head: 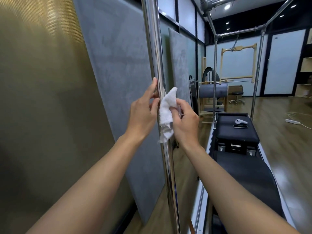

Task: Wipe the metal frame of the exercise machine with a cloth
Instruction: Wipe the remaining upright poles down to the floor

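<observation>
Forearms [101, 174] reach up: left hand [143, 109], fingers straight, seemingly steadies the chrome upright [152, 48]; right hand [184, 121] clutches the white cloth [167, 108]. Better wrap it round, stroking lengthwise.

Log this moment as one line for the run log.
right hand: grips white cloth at upright metal pole | left hand: touches pole | phase: wiping

Bare forearms [101, 171], left grip [143, 114], right grip [184, 123]

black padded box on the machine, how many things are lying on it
2: a white controller on top of the black padded box, toward its far end, and a dark phone lying flat just nearer the camera.
</observation>
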Available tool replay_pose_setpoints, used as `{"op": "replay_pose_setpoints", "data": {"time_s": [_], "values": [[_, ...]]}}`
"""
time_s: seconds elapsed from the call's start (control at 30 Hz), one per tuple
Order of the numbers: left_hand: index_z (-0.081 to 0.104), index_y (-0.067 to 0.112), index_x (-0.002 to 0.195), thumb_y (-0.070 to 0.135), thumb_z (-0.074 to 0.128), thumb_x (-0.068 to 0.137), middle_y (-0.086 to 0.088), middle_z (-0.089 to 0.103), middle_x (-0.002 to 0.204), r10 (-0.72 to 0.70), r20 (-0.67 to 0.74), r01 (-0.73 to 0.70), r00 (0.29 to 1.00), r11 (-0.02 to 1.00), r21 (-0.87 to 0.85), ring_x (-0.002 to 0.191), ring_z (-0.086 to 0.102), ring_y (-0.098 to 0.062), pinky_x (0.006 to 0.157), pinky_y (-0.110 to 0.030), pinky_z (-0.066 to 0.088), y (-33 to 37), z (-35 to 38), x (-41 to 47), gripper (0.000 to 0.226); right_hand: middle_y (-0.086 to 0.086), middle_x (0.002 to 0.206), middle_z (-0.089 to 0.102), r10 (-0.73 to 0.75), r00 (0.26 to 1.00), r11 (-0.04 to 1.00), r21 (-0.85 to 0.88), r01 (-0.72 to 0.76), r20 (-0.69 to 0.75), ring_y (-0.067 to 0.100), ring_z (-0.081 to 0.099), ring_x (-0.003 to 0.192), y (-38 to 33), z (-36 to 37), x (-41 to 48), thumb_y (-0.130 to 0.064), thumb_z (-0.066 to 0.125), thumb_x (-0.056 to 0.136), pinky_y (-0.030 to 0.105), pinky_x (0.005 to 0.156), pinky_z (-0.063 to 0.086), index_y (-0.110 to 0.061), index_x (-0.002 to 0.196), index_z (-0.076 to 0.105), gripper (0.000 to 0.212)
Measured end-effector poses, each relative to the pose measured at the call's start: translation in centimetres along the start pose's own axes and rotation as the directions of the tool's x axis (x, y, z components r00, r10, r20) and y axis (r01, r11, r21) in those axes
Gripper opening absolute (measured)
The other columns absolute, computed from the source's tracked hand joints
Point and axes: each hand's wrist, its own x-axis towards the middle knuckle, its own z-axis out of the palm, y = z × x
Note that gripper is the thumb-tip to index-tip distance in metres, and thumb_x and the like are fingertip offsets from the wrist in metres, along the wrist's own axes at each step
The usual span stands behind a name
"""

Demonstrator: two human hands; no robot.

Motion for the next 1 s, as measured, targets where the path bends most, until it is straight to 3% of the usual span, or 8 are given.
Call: {"op": "replay_pose_setpoints", "data": {"time_s": [0.13,0.23,0.33,0.47,0.6,0.83,1.0], "values": [[0.037,0.029,0.151,0.01,0.056,0.099,0.022,0.054,0.105,0.01,0.032,-0.01,0.999,1.0,0.013,0.093,0.07,-0.019,0.094,-0.039,0.053,-0.2,0.0,-0.5,0.059,-0.002,0.091,0.066,0.099,0.995,0.995,0.004,-0.099,0.022,0.01,0.059,0.082,1.4,0.3,-2.3,-0.009,0.054,0.094,0.024,0.072,0.045,-0.016,0.105,0.066,0.018],[0.036,0.03,0.151,0.007,0.055,0.098,0.023,0.055,0.107,-0.013,0.063,0.012,0.998,1.0,0.02,0.091,0.071,-0.017,0.096,-0.033,0.051,0.0,-0.2,-0.7,0.061,-0.009,0.083,0.066,0.18,0.979,0.983,-0.048,-0.176,0.1,0.004,0.06,0.076,1.7,-0.5,-1.5,-0.011,0.054,0.094,0.027,0.07,0.047,-0.02,0.096,0.066,0.015],[0.032,0.033,0.153,0.006,0.055,0.097,0.023,0.058,0.11,-0.049,0.099,0.044,0.994,0.997,0.059,0.084,0.07,-0.016,0.093,-0.029,0.051,0.4,-0.5,-0.8,0.066,-0.018,0.09,0.065,0.173,0.984,0.985,-0.024,-0.173,0.038,-0.001,0.062,0.087,0.1,-0.4,1.6,-0.016,0.058,0.093,0.022,0.078,0.051,-0.027,0.101,0.063,0.015],[0.029,0.035,0.154,0.007,0.055,0.097,0.011,0.066,0.124,-0.066,0.137,0.055,0.988,0.995,0.085,0.08,0.069,-0.016,0.09,-0.038,0.054,0.6,-1.0,-0.8,0.069,-0.012,0.092,0.069,0.137,0.99,0.99,-0.025,-0.138,-0.024,0.005,0.063,0.087,-0.4,0.9,2.3,-0.011,0.057,0.093,0.031,0.078,0.054,-0.021,0.1,0.066,0.015],[0.031,0.035,0.153,0.006,0.055,0.095,-0.001,0.071,0.116,-0.084,0.149,0.073,0.985,0.994,0.076,0.066,0.066,-0.02,0.082,-0.044,0.056,0.4,-1.0,-0.8,0.07,-0.015,0.086,0.069,0.228,0.972,0.973,-0.042,-0.226,0.065,0.0,0.063,0.083,2.0,0.3,-0.5,-0.01,0.059,0.092,0.041,0.079,0.055,-0.025,0.098,0.068,0.018],[0.032,0.033,0.153,0.004,0.052,0.095,-0.005,0.072,0.11,-0.103,0.126,0.096,0.987,0.994,0.058,0.07,0.068,-0.024,0.079,-0.048,0.056,0.2,-0.5,-0.9,0.068,-0.014,0.097,0.068,0.119,0.993,0.993,-0.007,-0.119,0.012,0.003,0.064,0.092,0.7,0.6,1.4,-0.014,0.057,0.095,0.037,0.084,0.055,-0.024,0.108,0.067,0.02],[0.03,0.035,0.153,0.005,0.052,0.095,-0.009,0.071,0.11,-0.107,0.133,0.098,0.985,0.993,0.071,0.061,0.059,-0.023,0.079,-0.05,0.055,0.0,-0.6,-1.0,0.069,-0.006,0.099,0.068,0.156,0.982,0.983,-0.115,-0.144,0.103,0.012,0.063,0.089,3.8,-0.1,-2.9,-0.011,0.057,0.094,0.042,0.078,0.055,-0.022,0.107,0.064,0.019]]}}
